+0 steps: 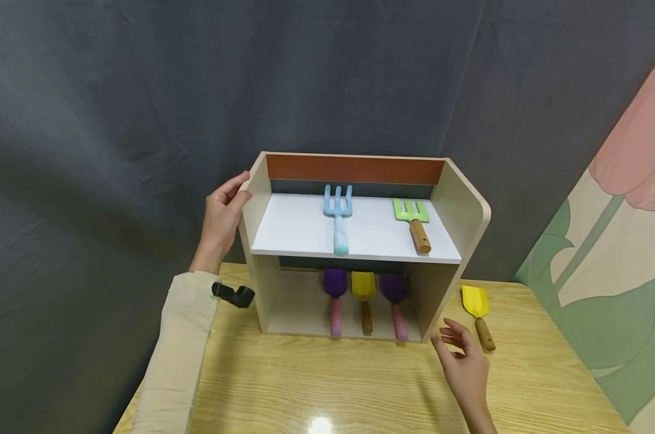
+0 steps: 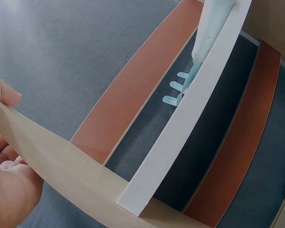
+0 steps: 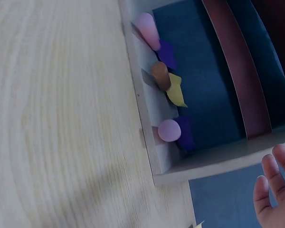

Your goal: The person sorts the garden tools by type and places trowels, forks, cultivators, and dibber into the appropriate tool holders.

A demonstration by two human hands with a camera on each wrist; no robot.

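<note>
In the head view, a small two-tier wooden shelf (image 1: 354, 256) stands on the table. My left hand (image 1: 221, 214) grips the upper edge of its left side panel; in the left wrist view, the panel (image 2: 57, 166) passes between thumb and fingers. My right hand (image 1: 463, 358), fingers loosely bent, is by the lower right corner and holds nothing. A blue toy fork (image 1: 338, 223) and a green toy rake (image 1: 414, 220) lie on the upper tier. Below lie a purple shovel (image 1: 335, 295), a yellow shovel (image 1: 364, 292) and another purple shovel (image 1: 395, 295).
Beside the right hand, another yellow shovel (image 1: 476, 304) with a wooden handle lies on the light wooden table (image 1: 306, 380). Dark grey cloth (image 1: 333, 78) hangs behind the shelf. A flower-patterned panel (image 1: 620, 271) stands at the right.
</note>
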